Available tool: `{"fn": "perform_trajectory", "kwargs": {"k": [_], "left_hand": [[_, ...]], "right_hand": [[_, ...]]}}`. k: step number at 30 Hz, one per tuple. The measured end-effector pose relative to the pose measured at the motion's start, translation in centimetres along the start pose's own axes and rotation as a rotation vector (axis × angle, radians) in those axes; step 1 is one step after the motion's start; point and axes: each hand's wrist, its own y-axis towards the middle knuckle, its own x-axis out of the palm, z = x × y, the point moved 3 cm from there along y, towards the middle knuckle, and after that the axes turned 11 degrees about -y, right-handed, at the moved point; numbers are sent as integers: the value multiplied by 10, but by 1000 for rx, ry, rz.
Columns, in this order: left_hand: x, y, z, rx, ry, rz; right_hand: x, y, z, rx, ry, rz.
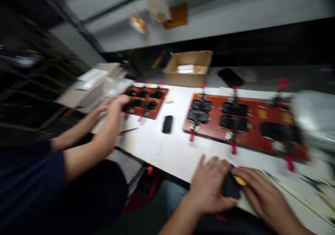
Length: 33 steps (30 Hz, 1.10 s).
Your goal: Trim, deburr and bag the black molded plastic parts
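Observation:
The picture is smeared by motion. My left hand (209, 186) and my right hand (258, 193) meet at the near edge of the white table (162, 148), both closed round a small black part (230, 188) with a yellow bit at its right end. Just beyond them lies a long red fixture board (251, 137) with red clamps and several black parts seated in it. A loose black part (167, 124) lies on the table further left.
A co-worker in a dark shirt sits at the left, both hands (115, 104) at a smaller red fixture board (146, 100). A cardboard box (188, 67) stands at the back. A shiny plastic bag (314, 120) sits at the right; stacked trays (89, 88) at the left.

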Motion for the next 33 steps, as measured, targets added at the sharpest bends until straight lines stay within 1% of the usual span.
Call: {"fn": "perform_trajectory", "kwargs": {"k": [1,3,6,8,11,14,15,19,20,22,25,27,29,31,33], "left_hand": [[2,2,0,6,36,2],[5,9,-3,21,112,21],[8,20,-11,78,163,27],[9,22,-12,100,179,38],[10,21,-9,102,195,48],[11,22,-9,100,190,33],[11,23,-9,98,188,32],[12,25,-12,96,177,45],[12,24,-13,100,173,47],[12,24,-13,110,163,43],[12,22,-13,116,161,45],[12,21,-13,127,167,60],[13,21,-14,137,170,74],[13,20,-14,146,161,76],[13,19,-13,151,151,77]], "right_hand": [[-5,-3,-6,-10,17,-72],[-10,-1,-14,6,66,-152],[-9,14,-7,31,37,-158],[-8,21,-2,42,18,-121],[-11,18,-1,121,52,-101],[-14,14,-4,156,104,-160],[-15,15,-4,150,105,-163],[-17,22,-1,131,40,-103],[-17,20,-1,137,32,-115],[-19,15,-5,155,34,-180],[-18,11,-13,110,41,-254],[-15,12,-16,63,34,-247],[-16,9,-17,53,32,-219],[-25,1,-18,76,52,-257],[-44,-5,-17,130,69,-321]]}}
